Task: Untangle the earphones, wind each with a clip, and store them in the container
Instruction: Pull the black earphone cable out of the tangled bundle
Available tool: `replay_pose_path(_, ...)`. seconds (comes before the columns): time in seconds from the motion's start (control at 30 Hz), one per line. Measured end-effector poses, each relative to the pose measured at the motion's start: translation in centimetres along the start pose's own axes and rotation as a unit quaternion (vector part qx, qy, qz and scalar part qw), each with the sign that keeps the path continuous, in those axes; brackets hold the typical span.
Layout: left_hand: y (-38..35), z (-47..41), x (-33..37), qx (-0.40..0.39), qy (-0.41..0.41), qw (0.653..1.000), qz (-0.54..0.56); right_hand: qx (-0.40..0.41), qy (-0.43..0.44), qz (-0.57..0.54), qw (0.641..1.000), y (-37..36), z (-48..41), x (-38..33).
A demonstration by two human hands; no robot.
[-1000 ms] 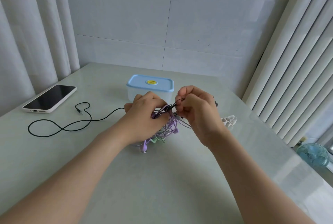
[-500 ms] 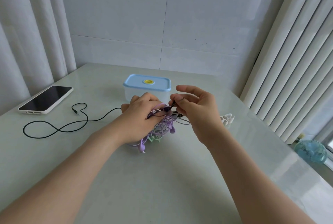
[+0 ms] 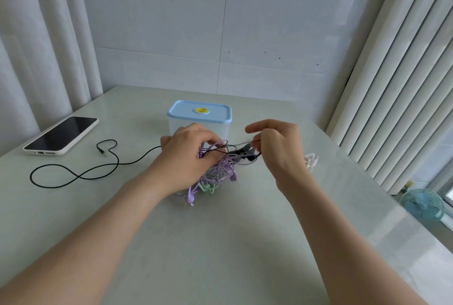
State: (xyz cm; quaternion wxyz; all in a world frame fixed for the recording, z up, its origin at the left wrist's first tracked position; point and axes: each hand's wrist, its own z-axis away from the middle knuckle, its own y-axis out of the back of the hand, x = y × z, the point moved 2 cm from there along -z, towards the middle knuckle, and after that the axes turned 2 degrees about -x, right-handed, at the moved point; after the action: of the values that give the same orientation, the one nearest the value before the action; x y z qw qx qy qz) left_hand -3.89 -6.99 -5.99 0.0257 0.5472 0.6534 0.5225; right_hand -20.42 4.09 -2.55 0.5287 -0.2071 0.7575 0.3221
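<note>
The left hand [image 3: 188,157] gripped the tangle of earphones [image 3: 220,174], which sat on the table [image 3: 220,243] just in front of the lidded container [image 3: 199,114]. The right hand [image 3: 282,155] pinched a black strand [image 3: 252,156] at the tangle's right side. A black cord [image 3: 79,177] trailed left near a phone [image 3: 61,135]. White clips [image 3: 310,160] lay beside the right hand.

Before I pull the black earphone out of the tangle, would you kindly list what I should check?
1. Left hand grips the tangle: ok.
2. Right hand pinches the black earphone: ok.
3. Purple loops clear of it: not ok, one crosses it.
4. Its jack lies loose on the table: ok.
5. Container lid off: not ok, it is on.
6. White clips near: ok.
</note>
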Motion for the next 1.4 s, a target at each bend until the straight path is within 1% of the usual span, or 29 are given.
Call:
replay_pose_path(0.13, 0.1, 0.0, 0.2, 0.001, 0.009, 1.0, 0.0, -0.079, -0.009, -0.007, 0.997, -0.3, 0.4, -0.6)
replay_pose_path(0.3, 0.1, 0.0, 0.3, 0.001, 0.021, 1.0, -0.005, -0.077, 0.068, 0.101, 0.99, -0.7, 0.8, -0.7)
replay_pose_path(0.4, 0.2, 0.0, 0.4, 0.003, 0.023, 1.0, -0.014, -0.131, 0.088, 0.15, 0.976, -1.1, 0.8, -0.5)
replay_pose_path(0.47, 0.2, 0.0, 0.5, 0.007, 0.025, 0.999, -0.019, -0.169, 0.094, 0.152, 0.969, -1.4, 0.9, -0.3)
replay_pose_path(0.53, 0.3, 0.1, 0.6, 0.006, 0.025, 0.999, -0.02, -0.173, 0.118, 0.124, 0.97, -1.7, 1.0, -0.4)
replay_pose_path(0.63, 0.3, 0.2, 0.7, -0.008, 0.035, 0.999, -0.019, -0.156, 0.148, 0.057, 0.975, -1.4, 1.0, -0.9)
replay_pose_path(0.77, 0.4, 0.3, 0.9, -0.043, 0.04, 0.998, -0.018, -0.169, 0.094, -0.049, 0.98, -1.3, 1.1, -1.1)
replay_pose_path(0.9, 0.7, 0.4, 1.2, -0.024, 0.045, 0.999, -0.001, -0.148, 0.025, -0.122, 0.981, -1.3, 0.7, -0.7)
replay_pose_path(0.97, 0.7, 0.3, 1.2, -0.011, 0.052, 0.999, 0.004, -0.137, 0.006, -0.146, 0.98, -1.3, 0.6, -0.6)
replay_pose_path(1.07, 0.9, 0.4, 1.1, -0.006, 0.067, 0.998, 0.001, -0.133, 0.005, -0.163, 0.978, -1.2, 0.8, -0.9)
replay_pose_path(1.13, 0.9, 0.5, 1.2, -0.024, 0.076, 0.997, 0.007, -0.122, 0.012, -0.165, 0.979, -1.1, 0.9, -1.1)
replay_pose_path(1.27, 0.7, 0.4, 1.4, -0.06, 0.057, 0.996, 0.028, -0.094, 0.009, -0.152, 0.984, -0.8, 0.7, -1.0)
replay_pose_path(1.4, 0.5, 0.2, 1.3, -0.055, 0.063, 0.996, 0.007, -0.113, 0.013, -0.152, 0.982, -1.1, 1.0, -1.0)
